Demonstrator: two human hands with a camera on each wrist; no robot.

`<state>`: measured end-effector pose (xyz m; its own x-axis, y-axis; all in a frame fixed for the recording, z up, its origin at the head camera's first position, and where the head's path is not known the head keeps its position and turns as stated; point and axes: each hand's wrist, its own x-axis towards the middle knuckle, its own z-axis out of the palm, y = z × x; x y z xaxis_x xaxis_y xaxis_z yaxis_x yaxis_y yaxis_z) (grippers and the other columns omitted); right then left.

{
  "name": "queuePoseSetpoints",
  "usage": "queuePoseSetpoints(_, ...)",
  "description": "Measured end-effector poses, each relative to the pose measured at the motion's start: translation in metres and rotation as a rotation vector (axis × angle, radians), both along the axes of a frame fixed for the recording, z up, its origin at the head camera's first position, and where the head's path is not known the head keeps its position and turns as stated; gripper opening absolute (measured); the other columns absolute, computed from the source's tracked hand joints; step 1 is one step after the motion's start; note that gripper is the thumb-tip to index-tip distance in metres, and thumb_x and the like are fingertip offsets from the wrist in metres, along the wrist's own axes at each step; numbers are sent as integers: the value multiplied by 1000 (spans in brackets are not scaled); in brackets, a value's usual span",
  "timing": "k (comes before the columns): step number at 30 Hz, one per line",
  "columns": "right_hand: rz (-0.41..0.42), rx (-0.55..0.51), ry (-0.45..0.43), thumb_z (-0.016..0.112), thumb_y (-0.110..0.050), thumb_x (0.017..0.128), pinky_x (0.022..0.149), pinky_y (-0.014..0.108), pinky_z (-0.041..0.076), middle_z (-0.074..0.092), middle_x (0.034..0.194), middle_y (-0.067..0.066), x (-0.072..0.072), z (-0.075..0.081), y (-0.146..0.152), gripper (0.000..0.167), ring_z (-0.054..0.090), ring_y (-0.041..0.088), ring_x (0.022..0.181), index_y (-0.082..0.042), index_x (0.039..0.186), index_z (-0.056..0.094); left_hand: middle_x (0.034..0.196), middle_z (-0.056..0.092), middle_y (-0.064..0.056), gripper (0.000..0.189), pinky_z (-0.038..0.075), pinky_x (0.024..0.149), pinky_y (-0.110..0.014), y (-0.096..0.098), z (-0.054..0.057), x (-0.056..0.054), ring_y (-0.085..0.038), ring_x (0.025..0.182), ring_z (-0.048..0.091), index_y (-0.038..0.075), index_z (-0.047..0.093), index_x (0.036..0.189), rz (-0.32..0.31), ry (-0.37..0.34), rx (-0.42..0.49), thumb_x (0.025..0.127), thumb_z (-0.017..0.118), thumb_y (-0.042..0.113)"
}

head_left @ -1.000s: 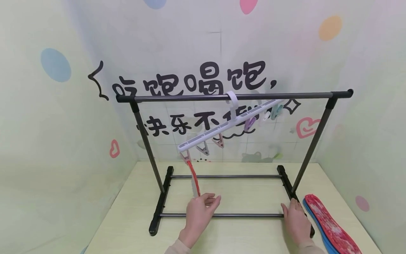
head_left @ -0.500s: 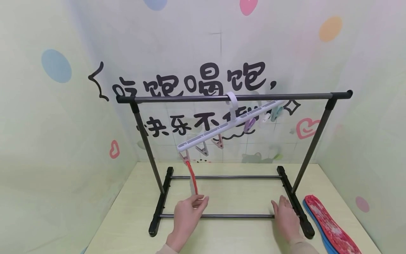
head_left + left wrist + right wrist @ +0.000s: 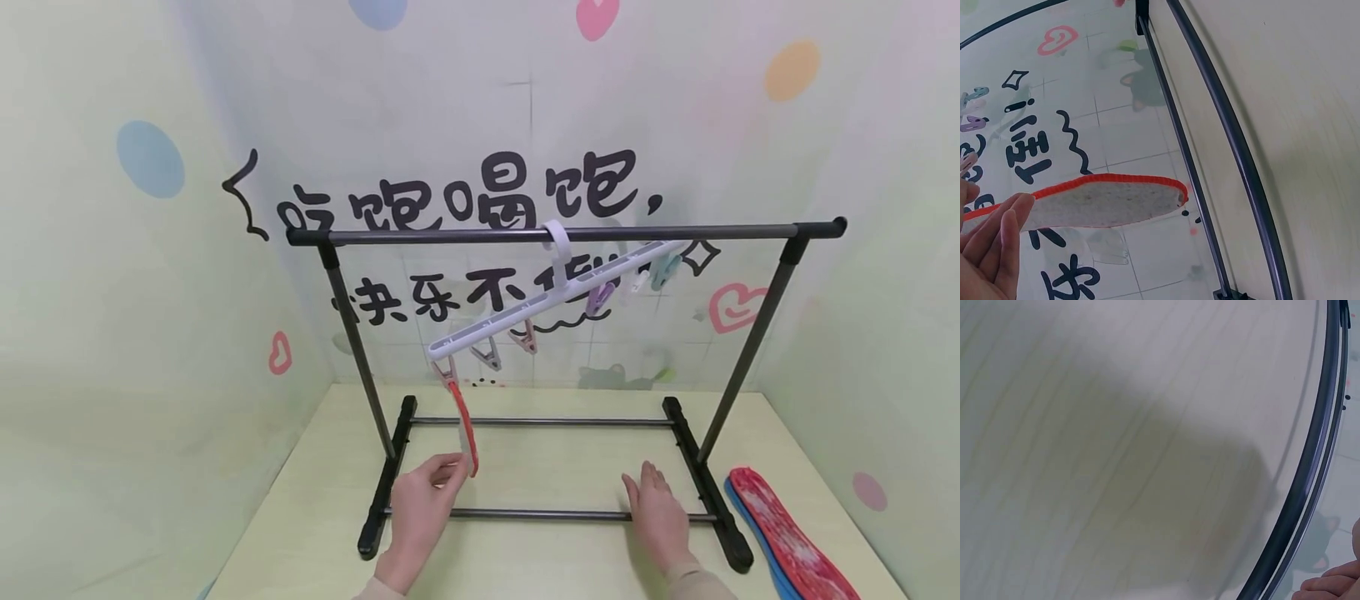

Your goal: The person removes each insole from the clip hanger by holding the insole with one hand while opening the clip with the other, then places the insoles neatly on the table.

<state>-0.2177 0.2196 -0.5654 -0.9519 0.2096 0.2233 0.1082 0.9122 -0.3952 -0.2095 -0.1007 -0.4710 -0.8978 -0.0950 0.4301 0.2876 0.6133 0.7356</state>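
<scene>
A white clip hanger (image 3: 517, 315) hangs by its hook from the black rack's top bar (image 3: 450, 237), tilted with its left end low. A pink clip (image 3: 446, 372) at that low end grips a red-edged insole (image 3: 467, 429), seen nearly edge-on. Its grey side (image 3: 1110, 203) shows in the left wrist view. My left hand (image 3: 422, 504) is beside the insole's lower part, fingertips at its grey side; whether they touch it I cannot tell. Over the rack's front lower bar (image 3: 540, 515) is my right hand (image 3: 660, 512), fingers straight, holding nothing.
Red and blue insoles (image 3: 787, 533) lie stacked on the table at right, outside the rack's black right foot (image 3: 708, 492). Several more clips, among them a teal one (image 3: 665, 271), hang along the hanger. A printed cloth backdrop (image 3: 480, 108) stands behind.
Both hands have moved left. The hanging insole's lower end, earlier hidden at my left hand, now shows in the head view. My right hand has left the rack's right foot.
</scene>
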Motion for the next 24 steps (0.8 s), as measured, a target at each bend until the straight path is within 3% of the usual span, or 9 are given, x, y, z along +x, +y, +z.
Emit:
queuePoseSetpoints(4, 10, 17, 19, 53, -25, 102, 83, 57, 53, 53, 131, 38, -1, -2, -6, 53, 55, 51, 120, 19, 132, 47, 79, 77, 0, 16, 52, 55, -18, -9, -1, -2, -10, 66, 73, 11, 78, 95, 40, 62, -23, 92, 70, 24)
queuePoseSetpoints(9, 29, 21, 29, 54, -25, 101, 83, 57, 53, 54, 132, 36, -2, -2, -14, 53, 55, 50, 120, 18, 132, 48, 78, 77, -2, 19, 52, 55, -19, -21, 0, -8, -12, 65, 73, 9, 78, 94, 72, 81, -34, 92, 70, 26)
queuePoseSetpoints(17, 88, 22, 128, 58, -26, 100, 72, 54, 57, 57, 129, 35, -9, 0, -34, 53, 58, 48, 117, 17, 130, 51, 78, 77, -8, 26, 58, 63, -37, -37, 12, -23, -20, 70, 75, 3, 77, 94, 101, 128, -100, 93, 68, 28)
queuePoseSetpoints(24, 162, 6, 178, 60, -29, 99, 67, 50, 57, 59, 128, 33, -19, 5, -63, 54, 61, 47, 115, 15, 130, 53, 77, 76, -8, 26, 58, 63, -39, -43, 21, -35, -21, 68, 74, 1, 77, 94, 94, 171, -126, 93, 69, 26)
